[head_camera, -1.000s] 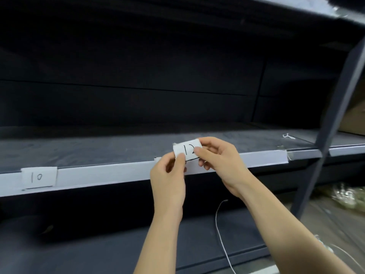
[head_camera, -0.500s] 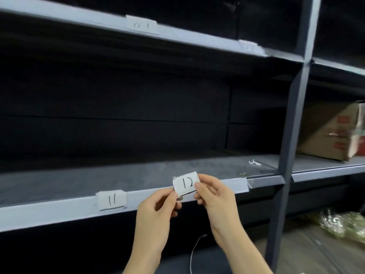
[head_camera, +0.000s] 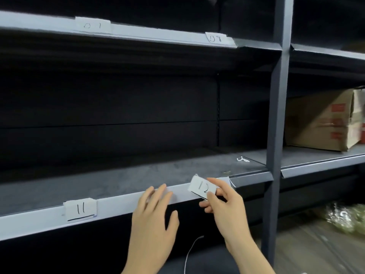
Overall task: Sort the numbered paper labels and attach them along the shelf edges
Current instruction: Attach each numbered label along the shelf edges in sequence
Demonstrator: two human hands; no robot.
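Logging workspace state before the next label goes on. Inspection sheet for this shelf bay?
Surface: middle shelf edge, white strip along its front.
Job's things: label 11 stuck on the strip; label 12 tilted at the strip's right end, contact unclear; upper left label and upper right label on the shelf edge above.
Clutter: small white scrap on the shelf board.
Hands: left hand fingers straight, tips on the strip; right hand pinches label 12.
Cables: thin white cord below the hands.
Surroundings: cardboard box in the next bay; plastic-wrapped bundle on the floor.
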